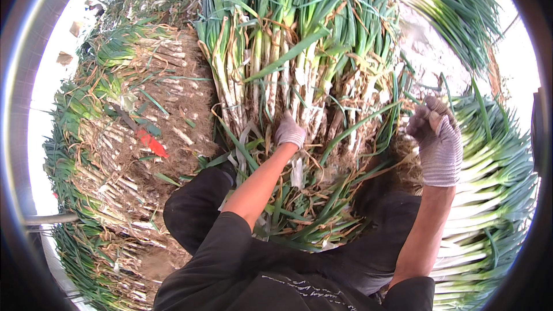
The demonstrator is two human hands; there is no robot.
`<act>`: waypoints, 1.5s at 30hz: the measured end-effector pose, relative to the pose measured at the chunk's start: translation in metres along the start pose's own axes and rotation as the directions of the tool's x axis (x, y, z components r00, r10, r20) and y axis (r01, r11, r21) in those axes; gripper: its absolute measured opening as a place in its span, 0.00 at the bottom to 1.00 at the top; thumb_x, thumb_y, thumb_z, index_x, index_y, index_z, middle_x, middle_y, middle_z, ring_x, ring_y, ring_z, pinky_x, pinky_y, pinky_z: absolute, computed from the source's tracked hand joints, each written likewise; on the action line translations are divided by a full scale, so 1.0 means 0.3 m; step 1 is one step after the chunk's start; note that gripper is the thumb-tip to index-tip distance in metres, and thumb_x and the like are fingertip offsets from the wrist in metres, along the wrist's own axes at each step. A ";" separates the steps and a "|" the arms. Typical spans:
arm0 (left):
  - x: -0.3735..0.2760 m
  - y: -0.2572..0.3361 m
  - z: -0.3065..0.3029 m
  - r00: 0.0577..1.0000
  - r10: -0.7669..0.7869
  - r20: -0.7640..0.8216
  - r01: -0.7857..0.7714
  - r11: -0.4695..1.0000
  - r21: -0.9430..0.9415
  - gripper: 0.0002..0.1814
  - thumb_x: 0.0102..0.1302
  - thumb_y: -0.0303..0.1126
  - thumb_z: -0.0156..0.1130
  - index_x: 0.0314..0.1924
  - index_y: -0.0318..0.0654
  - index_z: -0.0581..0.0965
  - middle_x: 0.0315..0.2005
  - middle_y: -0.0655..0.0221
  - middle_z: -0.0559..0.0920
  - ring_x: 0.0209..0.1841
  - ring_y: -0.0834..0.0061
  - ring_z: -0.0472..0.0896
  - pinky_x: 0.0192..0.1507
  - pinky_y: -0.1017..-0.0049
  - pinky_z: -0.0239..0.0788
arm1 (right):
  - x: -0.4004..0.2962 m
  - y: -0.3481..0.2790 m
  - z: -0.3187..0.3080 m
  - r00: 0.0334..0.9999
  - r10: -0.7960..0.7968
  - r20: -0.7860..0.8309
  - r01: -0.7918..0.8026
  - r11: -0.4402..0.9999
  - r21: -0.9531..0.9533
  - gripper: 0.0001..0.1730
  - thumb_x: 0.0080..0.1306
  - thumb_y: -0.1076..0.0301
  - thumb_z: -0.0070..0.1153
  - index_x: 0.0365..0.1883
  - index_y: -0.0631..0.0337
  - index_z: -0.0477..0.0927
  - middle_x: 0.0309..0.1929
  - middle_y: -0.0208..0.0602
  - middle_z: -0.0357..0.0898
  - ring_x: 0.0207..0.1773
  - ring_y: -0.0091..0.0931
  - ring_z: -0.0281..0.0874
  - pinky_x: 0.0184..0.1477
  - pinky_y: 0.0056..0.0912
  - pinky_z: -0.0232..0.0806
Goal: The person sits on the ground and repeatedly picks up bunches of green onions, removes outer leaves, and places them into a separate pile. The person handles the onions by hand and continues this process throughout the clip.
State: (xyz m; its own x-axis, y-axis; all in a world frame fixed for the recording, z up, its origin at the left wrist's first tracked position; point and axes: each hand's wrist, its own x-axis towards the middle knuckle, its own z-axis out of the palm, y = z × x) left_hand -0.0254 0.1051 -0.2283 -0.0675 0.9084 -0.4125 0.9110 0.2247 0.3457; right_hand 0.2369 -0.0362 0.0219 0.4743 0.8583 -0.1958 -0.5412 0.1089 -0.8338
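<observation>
My left hand (290,133), in a striped knit glove, reaches in among the lower white stalks of a heap of long green onions (306,69) in front of me. Its fingers are hidden by the stalks, so I cannot tell whether it grips one. These onions have dry brown outer leaves and soil on their root ends. My right hand (436,138), in a glove with dirty, dark fingers, is raised to the right of the heap. Its fingers are curled in towards the thumb and I see nothing in them. Cleaned onions (475,198) with bright white shanks lie beside and beneath the right forearm.
Untrimmed onions (125,181) with brown roots are piled along the left. On them lies a dark tool, perhaps a knife, with a red wrapping (151,142). Stripped leaves (311,211) cover the ground between my knees. More cleaned onions (449,8) lie at the upper right.
</observation>
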 end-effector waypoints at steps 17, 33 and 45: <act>-0.443 0.317 -0.498 0.765 0.566 0.307 0.216 0.223 -0.951 0.19 0.63 0.36 0.59 0.50 0.35 0.69 0.15 0.76 0.72 0.15 0.80 0.70 0.16 0.78 0.62 | 0.099 0.064 0.029 0.996 0.094 0.003 -0.094 0.992 0.080 0.10 0.64 0.75 0.49 0.42 0.65 0.78 0.32 0.40 0.80 0.30 0.31 0.80 0.30 0.35 0.76; -0.909 -0.152 -0.520 0.642 0.767 0.014 -0.755 0.635 -0.163 0.29 0.51 0.36 0.67 0.52 0.33 0.70 0.40 0.54 0.78 0.40 0.57 0.80 0.43 0.66 0.73 | 0.227 0.145 0.072 0.998 0.030 -0.057 -0.030 1.000 0.004 0.12 0.60 0.69 0.61 0.42 0.61 0.78 0.32 0.32 0.80 0.31 0.26 0.78 0.32 0.34 0.74; -0.620 0.377 -0.596 0.756 0.558 0.342 0.049 0.472 -0.880 0.18 0.64 0.33 0.61 0.52 0.32 0.74 0.37 0.53 0.82 0.34 0.65 0.83 0.36 0.66 0.79 | 0.029 0.135 0.171 0.966 0.076 0.248 -0.151 0.942 0.298 0.15 0.63 0.74 0.53 0.49 0.63 0.72 0.38 0.36 0.78 0.39 0.31 0.77 0.43 0.36 0.72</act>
State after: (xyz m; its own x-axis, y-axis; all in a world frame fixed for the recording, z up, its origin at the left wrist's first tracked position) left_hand 0.0175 0.0246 0.0384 0.5965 0.6918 -0.4069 0.0687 0.4611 0.8847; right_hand 0.1837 0.0015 0.0128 0.2444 0.9617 -0.1244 -0.7888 0.1225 -0.6024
